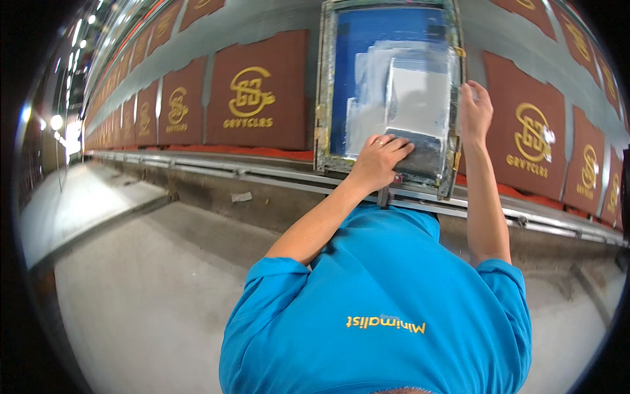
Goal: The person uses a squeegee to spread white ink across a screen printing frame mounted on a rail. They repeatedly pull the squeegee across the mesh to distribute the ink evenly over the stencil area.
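Landmark: the screen frame [323,92], a metal-edged printing screen with blue mesh, is lying flat on the long tabletop [262,172] straight ahead of you.
Left hand: your left hand [379,159] is pressing down at the frame's near edge, fingers curled together over the squeegee [420,141], gripping its top.
Squeegee: it is sitting inside the frame, close to the near rail, lying crosswise on the mesh, with your left hand covering its left end.
Right hand: your right hand [475,111] is resting on the frame's right rail, fingers close together and bent over the edge, steadying it; you are not pinching anything loose there.
Ink: a pale grey-white patch [420,92] is spreading over the mesh just beyond the squeegee, toward the frame's far side.
Panels: brown cloth panels [257,92] with a gold emblem are lying in a row on the tabletop, running away to the left of the frame and again to its right [530,141].
Rail: a metal rail [216,169] is running along the tabletop's near edge, passing just under the frame.
Floor: a grey concrete floor [144,289] is stretching out below and left of the frame.
Shirt: your blue shirt [387,308] is filling the view nearest you, below the frame.
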Motion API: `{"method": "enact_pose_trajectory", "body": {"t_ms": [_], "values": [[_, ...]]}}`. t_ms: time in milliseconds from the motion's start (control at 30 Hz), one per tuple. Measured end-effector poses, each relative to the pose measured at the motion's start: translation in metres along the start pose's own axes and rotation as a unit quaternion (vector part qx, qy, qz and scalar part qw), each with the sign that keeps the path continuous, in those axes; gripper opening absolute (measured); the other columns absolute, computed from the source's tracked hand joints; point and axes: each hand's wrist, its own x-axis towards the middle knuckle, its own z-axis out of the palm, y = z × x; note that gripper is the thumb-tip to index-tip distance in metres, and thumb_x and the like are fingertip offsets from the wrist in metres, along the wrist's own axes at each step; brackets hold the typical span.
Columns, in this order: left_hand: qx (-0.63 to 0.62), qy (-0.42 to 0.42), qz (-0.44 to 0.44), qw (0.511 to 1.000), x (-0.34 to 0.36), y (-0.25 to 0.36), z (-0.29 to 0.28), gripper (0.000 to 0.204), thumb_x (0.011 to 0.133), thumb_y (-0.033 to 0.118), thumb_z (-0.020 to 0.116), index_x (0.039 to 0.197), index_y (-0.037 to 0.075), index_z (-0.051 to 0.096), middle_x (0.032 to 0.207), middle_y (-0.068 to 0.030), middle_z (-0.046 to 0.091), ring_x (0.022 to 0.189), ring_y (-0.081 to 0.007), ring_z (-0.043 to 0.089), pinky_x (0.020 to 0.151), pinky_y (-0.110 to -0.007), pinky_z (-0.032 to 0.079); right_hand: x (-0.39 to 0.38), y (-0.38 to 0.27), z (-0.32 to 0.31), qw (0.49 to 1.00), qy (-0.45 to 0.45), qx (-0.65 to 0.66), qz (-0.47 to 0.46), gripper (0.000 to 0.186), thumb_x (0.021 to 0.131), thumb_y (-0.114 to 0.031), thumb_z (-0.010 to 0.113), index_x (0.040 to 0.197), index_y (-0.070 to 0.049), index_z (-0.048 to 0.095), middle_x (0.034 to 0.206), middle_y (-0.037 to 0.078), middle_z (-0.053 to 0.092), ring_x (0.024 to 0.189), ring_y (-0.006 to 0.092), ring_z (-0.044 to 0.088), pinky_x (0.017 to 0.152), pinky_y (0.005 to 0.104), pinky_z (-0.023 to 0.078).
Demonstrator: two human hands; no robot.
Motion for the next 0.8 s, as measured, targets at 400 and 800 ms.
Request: {"method": "enact_pose_trajectory", "body": {"t_ms": [400,800], "values": [[-0.015,-0.105,-0.079,0.991,-0.14,-0.249,-0.17,0.059,0.07,0.002,0.074,0.127,0.015,0.078,0.134,-0.0064,0.073,0.121,-0.0305,0.067,0.105,-0.047,0.051,-0.179,-0.087,0.284,0.999,-0.031,0.008,0.026,0.029,0.099,-0.02,0.067,0.124,-0.006,0.072,0.123,0.019,0.072,0.103,0.0273,0.072,0.093,0.0417,0.056],[-0.002,-0.144,-0.03,0.989,-0.102,-0.369,-0.259,0.039,0.083,0.011,0.071,0.121,0.018,0.079,0.106,-0.0114,0.079,0.095,-0.0336,0.074,0.09,-0.046,0.052,-0.213,-0.103,0.382,0.996,-0.001,-0.072,0.042,0.035,0.096,-0.031,0.072,0.126,-0.015,0.067,0.092,0.014,0.077,0.087,0.0299,0.075,0.084,0.0429,0.057]]}}
